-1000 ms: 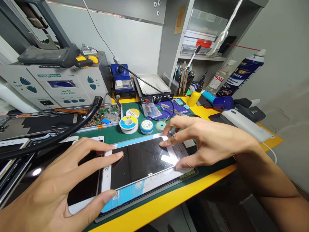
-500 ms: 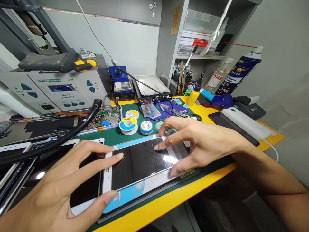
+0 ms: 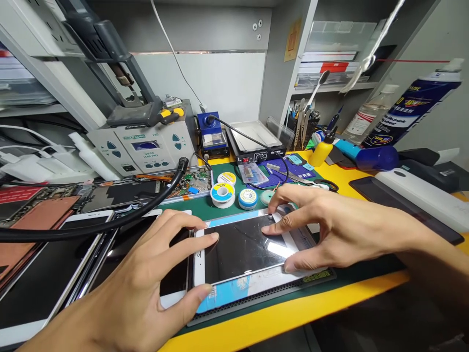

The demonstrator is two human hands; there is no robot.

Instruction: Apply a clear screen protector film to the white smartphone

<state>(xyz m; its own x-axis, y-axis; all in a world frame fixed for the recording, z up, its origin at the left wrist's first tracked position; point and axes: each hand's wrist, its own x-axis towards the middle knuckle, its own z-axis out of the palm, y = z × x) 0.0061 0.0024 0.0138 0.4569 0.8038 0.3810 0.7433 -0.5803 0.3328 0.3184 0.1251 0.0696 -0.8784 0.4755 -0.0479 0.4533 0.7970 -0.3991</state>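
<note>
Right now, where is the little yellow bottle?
In the head view, the yellow squeeze bottle stands on the right of the yellow bench top, between the dark blue mat and a blue cylinder lying on its side.

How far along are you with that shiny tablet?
Done: the white tablet lies flat on the green mat. In hand: the left hand and right hand rest fingers on its dark glass. Left: other screens lie nearby, untouched; how much remains, I can't tell.

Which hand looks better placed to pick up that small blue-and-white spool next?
Probably the right hand: its fingertips rest near the far edge of the white-framed tablet, closest to the blue-and-white spool. The left hand sits farther back, at the tablet's side.
</note>
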